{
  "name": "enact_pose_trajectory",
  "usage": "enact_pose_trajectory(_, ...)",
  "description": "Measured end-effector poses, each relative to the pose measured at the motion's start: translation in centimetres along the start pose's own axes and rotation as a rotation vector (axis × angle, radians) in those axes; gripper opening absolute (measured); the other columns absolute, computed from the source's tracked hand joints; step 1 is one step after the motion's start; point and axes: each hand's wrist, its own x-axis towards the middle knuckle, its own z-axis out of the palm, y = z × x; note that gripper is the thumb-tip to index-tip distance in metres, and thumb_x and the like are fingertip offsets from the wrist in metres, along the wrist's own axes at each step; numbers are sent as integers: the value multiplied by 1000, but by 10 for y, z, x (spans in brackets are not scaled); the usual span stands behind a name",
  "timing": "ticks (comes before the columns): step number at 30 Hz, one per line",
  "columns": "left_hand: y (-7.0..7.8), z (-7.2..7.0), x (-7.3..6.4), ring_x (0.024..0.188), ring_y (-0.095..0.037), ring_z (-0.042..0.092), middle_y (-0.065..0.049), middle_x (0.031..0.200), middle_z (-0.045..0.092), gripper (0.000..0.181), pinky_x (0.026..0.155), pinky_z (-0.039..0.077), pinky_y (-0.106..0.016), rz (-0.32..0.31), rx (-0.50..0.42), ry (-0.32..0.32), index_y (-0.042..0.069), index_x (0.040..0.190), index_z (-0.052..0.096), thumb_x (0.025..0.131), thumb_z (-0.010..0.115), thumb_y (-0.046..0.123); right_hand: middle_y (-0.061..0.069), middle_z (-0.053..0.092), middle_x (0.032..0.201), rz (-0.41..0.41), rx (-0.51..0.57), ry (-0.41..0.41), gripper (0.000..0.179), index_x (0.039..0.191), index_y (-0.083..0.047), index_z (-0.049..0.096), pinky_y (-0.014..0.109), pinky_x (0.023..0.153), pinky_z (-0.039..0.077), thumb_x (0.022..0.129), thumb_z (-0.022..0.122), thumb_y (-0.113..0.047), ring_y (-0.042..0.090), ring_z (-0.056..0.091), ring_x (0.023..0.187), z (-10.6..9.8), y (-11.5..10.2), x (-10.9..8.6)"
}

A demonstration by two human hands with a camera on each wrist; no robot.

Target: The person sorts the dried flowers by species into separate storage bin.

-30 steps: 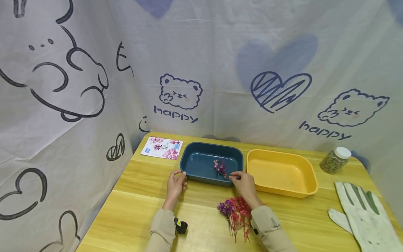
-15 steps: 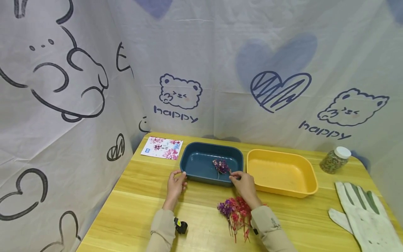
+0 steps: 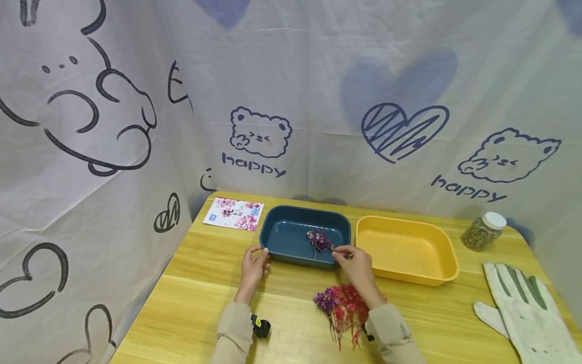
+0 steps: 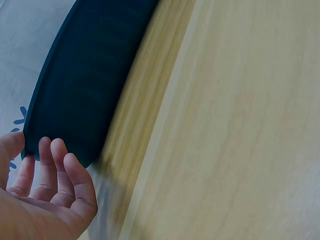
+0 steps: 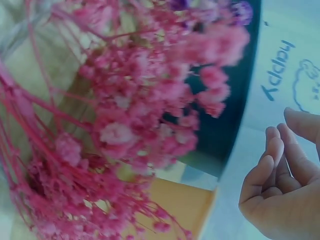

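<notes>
My left hand (image 3: 252,268) pinches the front left corner of a dark blue tray (image 3: 277,255), thumb over the rim and the other fingers loosely curled below, as the left wrist view shows. Inside this tray lies a small sprig of purple dried flowers (image 3: 319,240). At the tray's front right corner my right hand (image 3: 356,270) pinches the sprig's stem end between thumb and fingers; the stem itself is not visible in the right wrist view. Below the right hand, a bunch of pink, red and purple dried flowers (image 3: 342,306) lies on the table, partly behind the forearm.
To the right stands a yellow tray (image 3: 404,270). Beyond it is a white-lidded jar of small bits (image 3: 483,232). White gloves (image 3: 529,313) lie at the table's right, and a flower-printed packet (image 3: 234,213) at the back left. A printed curtain (image 3: 318,167) hangs behind the table.
The sprig in the blue tray has turned, its stem end now pointing right to my right fingertips. My right hand and forearm have shifted slightly right. The left hand has stayed put.
</notes>
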Motion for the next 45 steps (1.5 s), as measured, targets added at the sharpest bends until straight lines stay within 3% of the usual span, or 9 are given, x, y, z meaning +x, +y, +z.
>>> enact_pose_trajectory(9, 0, 0, 2, 60, -7, 54, -14, 93, 62, 32, 52, 43, -18, -9, 2, -3, 1, 121, 44, 97, 55, 19, 9, 69, 85, -24, 68, 9, 15, 94, -3, 73, 22, 52, 40, 86, 71, -16, 14, 48, 62, -17, -8, -27)
enact_pose_trajectory(17, -2, -1, 1, 60, -7, 54, -14, 93, 63, 32, 51, 44, -18, -10, -1, 3, 1, 121, 44, 97, 55, 18, 3, 67, 75, -24, 95, 43, 12, 90, -5, 74, 19, 48, 38, 83, 74, -15, 6, 48, 57, -14, -6, -62)
enact_pose_trajectory(27, -1, 1, 1, 60, -8, 54, -14, 92, 62, 31, 51, 43, -18, 0, 5, 3, 0, 121, 44, 97, 55, 17, -1, 59, 68, 114, 136, 10, 11, 88, -6, 74, 19, 51, 41, 80, 76, -13, 6, 48, 58, -1, 5, -98)
enact_pose_trajectory(30, -2, 1, 2, 60, -8, 54, -14, 92, 62, 31, 51, 43, -18, -1, 2, -1, 1, 121, 44, 97, 55, 17, -1, 60, 69, 116, 113, -15, 11, 88, -5, 73, 19, 52, 42, 80, 76, -12, 5, 47, 59, 5, 12, -107)
enact_pose_trajectory(37, -2, 1, 1, 59, -8, 54, -8, 86, 61, 30, 51, 43, -18, 7, -21, -1, 0, 119, 44, 96, 56, 16, -2, 62, 72, 100, 64, -83, 11, 87, -3, 72, 18, 53, 41, 80, 75, -12, 3, 47, 60, 15, 23, -115)
enact_pose_trajectory(45, -1, 1, 0, 59, -8, 54, -10, 87, 62, 32, 50, 43, -18, 11, -23, -8, 0, 120, 43, 96, 56, 17, -1, 63, 74, 119, 23, -112, 13, 87, -3, 72, 19, 55, 43, 80, 75, -12, 5, 51, 63, 15, 28, -116)
